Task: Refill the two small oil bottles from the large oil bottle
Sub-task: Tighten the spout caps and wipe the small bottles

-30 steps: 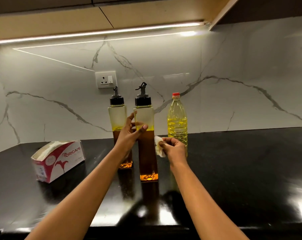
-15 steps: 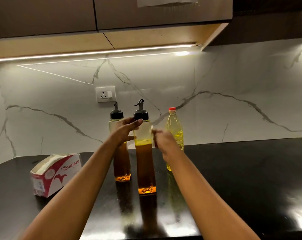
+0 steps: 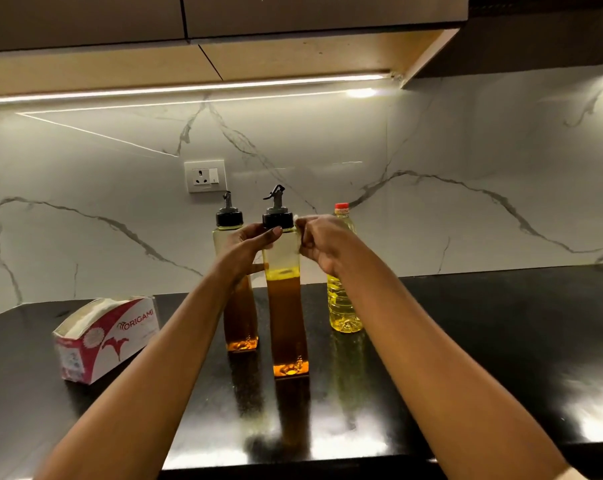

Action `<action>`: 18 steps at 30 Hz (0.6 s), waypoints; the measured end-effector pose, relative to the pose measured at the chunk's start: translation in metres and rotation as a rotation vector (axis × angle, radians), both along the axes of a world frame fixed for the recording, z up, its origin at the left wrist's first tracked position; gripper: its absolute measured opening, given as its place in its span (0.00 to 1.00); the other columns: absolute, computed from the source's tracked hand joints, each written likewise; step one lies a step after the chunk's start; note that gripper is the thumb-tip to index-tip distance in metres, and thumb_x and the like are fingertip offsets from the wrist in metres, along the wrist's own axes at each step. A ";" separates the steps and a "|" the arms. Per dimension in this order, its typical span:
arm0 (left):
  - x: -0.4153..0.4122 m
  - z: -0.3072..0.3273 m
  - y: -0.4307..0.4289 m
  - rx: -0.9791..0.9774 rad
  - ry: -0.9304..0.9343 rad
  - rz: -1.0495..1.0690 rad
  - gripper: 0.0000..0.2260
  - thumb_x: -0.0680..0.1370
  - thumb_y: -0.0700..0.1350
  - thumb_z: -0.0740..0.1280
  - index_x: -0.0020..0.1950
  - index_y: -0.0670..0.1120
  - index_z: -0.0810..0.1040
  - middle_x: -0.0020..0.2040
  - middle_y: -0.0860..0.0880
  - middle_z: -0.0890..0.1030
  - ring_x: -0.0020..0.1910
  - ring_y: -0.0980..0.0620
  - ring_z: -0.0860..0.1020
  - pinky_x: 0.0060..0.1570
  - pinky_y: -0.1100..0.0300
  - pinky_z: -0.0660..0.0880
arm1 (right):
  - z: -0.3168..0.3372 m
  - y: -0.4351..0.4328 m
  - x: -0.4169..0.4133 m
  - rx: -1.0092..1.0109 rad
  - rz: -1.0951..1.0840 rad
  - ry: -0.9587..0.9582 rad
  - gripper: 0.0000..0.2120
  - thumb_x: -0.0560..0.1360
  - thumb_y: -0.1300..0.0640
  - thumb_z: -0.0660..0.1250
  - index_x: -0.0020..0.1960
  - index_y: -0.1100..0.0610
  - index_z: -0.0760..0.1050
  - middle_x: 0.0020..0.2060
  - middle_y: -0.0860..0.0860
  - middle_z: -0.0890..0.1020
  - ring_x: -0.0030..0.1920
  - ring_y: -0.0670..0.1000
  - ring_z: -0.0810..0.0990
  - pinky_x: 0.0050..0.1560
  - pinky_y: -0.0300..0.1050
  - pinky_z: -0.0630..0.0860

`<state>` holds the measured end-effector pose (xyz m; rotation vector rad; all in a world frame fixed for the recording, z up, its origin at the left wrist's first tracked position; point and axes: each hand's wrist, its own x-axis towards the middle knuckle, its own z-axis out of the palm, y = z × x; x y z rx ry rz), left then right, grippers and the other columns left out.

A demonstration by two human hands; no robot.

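Two tall square oil bottles with black pour-spout caps stand on the black counter (image 3: 466,341), both mostly full of amber oil. My left hand (image 3: 248,247) grips the upper part of the nearer bottle (image 3: 286,313), thumb across its front just below the cap. My right hand (image 3: 322,242) pinches a small white tissue (image 3: 298,233) against that bottle's right shoulder. The other small bottle (image 3: 239,317) stands behind and to the left, partly hidden by my left hand. The large bottle (image 3: 343,303) of yellow oil, red cap on, stands to the right behind my right hand.
A red and white tissue box (image 3: 106,337) lies on the counter at the left. A wall socket (image 3: 205,176) sits on the marble backsplash above the bottles. Cabinets with a light strip hang overhead. The counter's front edge runs along the bottom.
Both hands have risen from the middle of the nearer bottle to its shoulder just under the cap, the right hand taking the tissue up with it. The camera tilted upward.
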<state>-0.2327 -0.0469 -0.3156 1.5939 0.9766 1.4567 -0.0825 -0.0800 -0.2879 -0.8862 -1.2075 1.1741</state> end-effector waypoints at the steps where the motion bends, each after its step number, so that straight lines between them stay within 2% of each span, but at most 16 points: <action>1: 0.000 -0.001 0.000 0.000 -0.006 0.002 0.22 0.76 0.47 0.68 0.68 0.43 0.72 0.55 0.51 0.77 0.58 0.51 0.74 0.55 0.47 0.74 | -0.009 0.000 -0.001 0.017 -0.015 -0.037 0.11 0.82 0.60 0.53 0.49 0.60 0.74 0.48 0.59 0.76 0.48 0.55 0.76 0.55 0.50 0.78; 3: 0.001 -0.001 0.000 -0.002 -0.027 0.007 0.21 0.76 0.47 0.68 0.67 0.43 0.73 0.53 0.52 0.77 0.56 0.52 0.75 0.55 0.47 0.75 | -0.048 -0.002 -0.004 -0.044 -0.024 -0.167 0.13 0.82 0.58 0.53 0.49 0.58 0.75 0.46 0.57 0.78 0.47 0.54 0.77 0.54 0.49 0.77; 5: 0.003 0.000 -0.002 -0.004 -0.046 0.000 0.20 0.76 0.46 0.68 0.66 0.42 0.73 0.52 0.52 0.78 0.54 0.53 0.75 0.52 0.49 0.75 | -0.102 -0.003 -0.004 -0.220 0.002 -0.279 0.11 0.80 0.61 0.54 0.47 0.58 0.75 0.42 0.56 0.79 0.44 0.53 0.78 0.56 0.51 0.77; 7: 0.003 0.001 -0.004 -0.001 -0.041 -0.003 0.20 0.76 0.46 0.68 0.67 0.42 0.73 0.52 0.51 0.78 0.54 0.53 0.75 0.48 0.52 0.75 | -0.136 -0.007 0.000 -0.410 0.044 -0.245 0.13 0.80 0.67 0.52 0.42 0.61 0.73 0.37 0.55 0.78 0.37 0.50 0.77 0.46 0.48 0.78; 9: 0.004 0.000 -0.005 0.007 -0.038 0.007 0.21 0.76 0.46 0.68 0.67 0.42 0.73 0.52 0.52 0.77 0.55 0.52 0.74 0.48 0.52 0.75 | -0.133 -0.009 0.007 -0.450 0.079 -0.200 0.13 0.80 0.67 0.52 0.42 0.62 0.72 0.35 0.55 0.77 0.33 0.49 0.76 0.36 0.43 0.78; 11: 0.004 -0.001 -0.006 0.008 -0.045 0.015 0.20 0.76 0.46 0.68 0.67 0.43 0.73 0.52 0.52 0.77 0.56 0.52 0.74 0.48 0.51 0.75 | -0.097 -0.013 0.012 -0.335 0.108 -0.106 0.11 0.81 0.64 0.54 0.44 0.61 0.72 0.36 0.55 0.76 0.34 0.49 0.77 0.34 0.41 0.78; 13: 0.003 -0.001 -0.006 0.011 -0.035 0.026 0.21 0.76 0.47 0.68 0.67 0.44 0.72 0.54 0.51 0.77 0.57 0.51 0.74 0.48 0.52 0.75 | -0.047 -0.017 0.011 -0.152 0.099 -0.034 0.11 0.81 0.64 0.52 0.45 0.62 0.72 0.39 0.55 0.77 0.38 0.50 0.77 0.41 0.42 0.78; 16: 0.000 -0.001 -0.005 0.009 -0.017 0.033 0.23 0.75 0.49 0.68 0.68 0.44 0.72 0.58 0.49 0.76 0.60 0.51 0.74 0.48 0.53 0.75 | -0.007 -0.020 -0.001 0.074 0.040 -0.081 0.13 0.82 0.63 0.51 0.46 0.59 0.72 0.42 0.55 0.77 0.44 0.52 0.77 0.56 0.50 0.77; 18: -0.002 -0.003 -0.004 0.007 -0.026 0.027 0.22 0.76 0.49 0.68 0.68 0.44 0.72 0.57 0.49 0.77 0.60 0.51 0.74 0.46 0.53 0.75 | -0.021 -0.016 -0.007 0.125 -0.003 -0.150 0.14 0.83 0.59 0.51 0.47 0.54 0.74 0.44 0.55 0.78 0.47 0.53 0.77 0.56 0.51 0.75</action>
